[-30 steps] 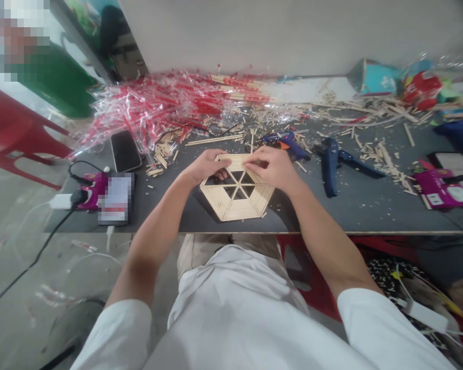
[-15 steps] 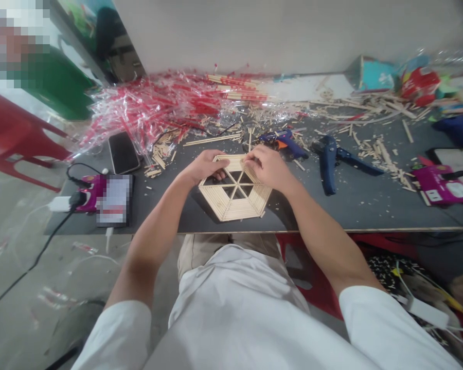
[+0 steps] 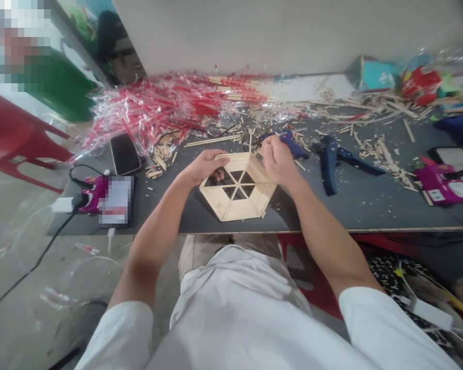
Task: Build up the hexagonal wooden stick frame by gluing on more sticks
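A hexagonal frame of thin wooden sticks [image 3: 242,209], with crossing spokes and open gaps round its centre, is held tilted above the dark table. My left hand [image 3: 209,167] grips its upper left edge, thumb on top and fingers beneath. Beside its upper right edge is my right hand [image 3: 274,156], its fingers curled together; whatever they may hold is too small to make out. One stick [image 3: 250,140] points up past the frame's top right corner.
Behind the frame lie red and clear wrappers [image 3: 158,105] and scattered stick pieces. A blue glue gun [image 3: 293,145] and a dark blue cutter [image 3: 329,167] are right of my right hand. Phones [image 3: 125,154] and a purple power strip [image 3: 92,194] sit left.
My right hand has moved right and slightly up, off the frame's top part, and its fingers have curled in. More of the upper right edge shows. My left hand keeps its grip.
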`<action>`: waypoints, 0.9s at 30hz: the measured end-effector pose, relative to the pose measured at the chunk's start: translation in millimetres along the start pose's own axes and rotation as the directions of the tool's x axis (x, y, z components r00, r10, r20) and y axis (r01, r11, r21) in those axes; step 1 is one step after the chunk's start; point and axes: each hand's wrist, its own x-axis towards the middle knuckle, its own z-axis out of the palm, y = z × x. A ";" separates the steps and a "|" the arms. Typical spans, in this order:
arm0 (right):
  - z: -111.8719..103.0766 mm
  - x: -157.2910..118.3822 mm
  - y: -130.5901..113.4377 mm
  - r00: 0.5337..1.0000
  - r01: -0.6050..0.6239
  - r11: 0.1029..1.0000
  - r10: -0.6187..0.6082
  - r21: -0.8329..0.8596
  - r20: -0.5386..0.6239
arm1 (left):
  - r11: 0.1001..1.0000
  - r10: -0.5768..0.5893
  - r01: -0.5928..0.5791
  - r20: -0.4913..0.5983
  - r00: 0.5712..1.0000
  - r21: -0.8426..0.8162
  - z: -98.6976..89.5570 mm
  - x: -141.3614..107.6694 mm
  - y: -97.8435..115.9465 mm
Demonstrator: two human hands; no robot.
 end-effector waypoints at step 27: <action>4.6 -7.0 -7.0 0.938 0.328 0.942 -0.317 -0.070 0.140 | 0.999 0.045 -0.046 -0.052 0.998 -0.022 -2.9 4.5 -2.0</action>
